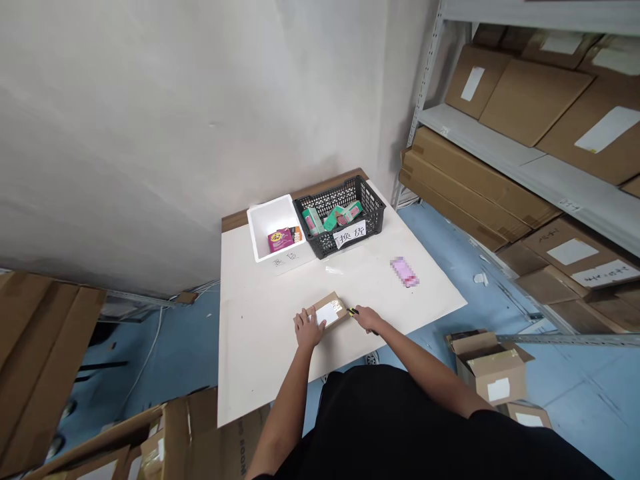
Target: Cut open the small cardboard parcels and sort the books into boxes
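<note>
A small cardboard box (330, 312) with a white label and shiny clear tape lies on the white tabletop, near its front edge. My left hand (309, 328) grips the left end of this box, fingers spread over it and thumb toward the label. In my right hand (367, 318) is a black and yellow utility knife (353, 311), its front end at the right end of the box. The fingers are closed round its handle, and the blade is too small to make out.
Behind the box stand a white bin (255, 233) holding colourful packets and a black plastic basket (327, 247) with green boxes. A blurred pink object (405, 272) lies to the right. Shelves of cartons (537, 100) rise at right; an open carton (493, 370) sits on the floor.
</note>
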The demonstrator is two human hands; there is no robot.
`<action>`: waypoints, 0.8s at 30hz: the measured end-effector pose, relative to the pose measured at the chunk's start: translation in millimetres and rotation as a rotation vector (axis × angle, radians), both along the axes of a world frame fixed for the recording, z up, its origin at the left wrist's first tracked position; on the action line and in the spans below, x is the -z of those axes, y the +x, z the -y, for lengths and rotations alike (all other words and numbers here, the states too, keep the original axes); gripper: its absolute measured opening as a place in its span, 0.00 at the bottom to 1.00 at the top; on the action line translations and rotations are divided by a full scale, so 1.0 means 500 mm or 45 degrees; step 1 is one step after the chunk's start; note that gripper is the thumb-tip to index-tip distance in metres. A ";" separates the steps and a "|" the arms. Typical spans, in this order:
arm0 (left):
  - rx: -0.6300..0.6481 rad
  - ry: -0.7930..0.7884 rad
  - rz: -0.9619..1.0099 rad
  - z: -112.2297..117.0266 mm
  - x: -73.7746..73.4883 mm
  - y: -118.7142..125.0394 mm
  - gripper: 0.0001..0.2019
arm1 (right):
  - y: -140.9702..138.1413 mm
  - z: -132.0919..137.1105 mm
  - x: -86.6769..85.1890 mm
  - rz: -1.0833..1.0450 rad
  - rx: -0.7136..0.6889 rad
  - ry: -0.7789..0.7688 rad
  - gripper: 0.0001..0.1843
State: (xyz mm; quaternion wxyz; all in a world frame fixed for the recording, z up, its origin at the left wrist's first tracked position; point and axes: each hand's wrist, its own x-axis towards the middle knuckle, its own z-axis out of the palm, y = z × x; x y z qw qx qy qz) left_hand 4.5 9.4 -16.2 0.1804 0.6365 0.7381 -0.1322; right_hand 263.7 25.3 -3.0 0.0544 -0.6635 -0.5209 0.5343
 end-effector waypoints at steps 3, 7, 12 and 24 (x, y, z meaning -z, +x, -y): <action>-0.040 0.052 -0.064 0.009 -0.016 0.039 0.39 | -0.008 0.021 0.027 -0.020 0.132 0.084 0.13; -0.094 0.097 -0.117 0.042 -0.031 0.099 0.39 | -0.055 0.050 0.079 -0.097 0.311 0.151 0.18; -0.027 0.017 0.106 0.097 -0.031 0.094 0.30 | -0.107 0.052 0.132 -0.075 0.382 0.398 0.31; -0.378 -0.181 0.261 0.125 -0.003 -0.131 0.31 | -0.235 -0.037 0.145 -0.557 0.364 0.191 0.23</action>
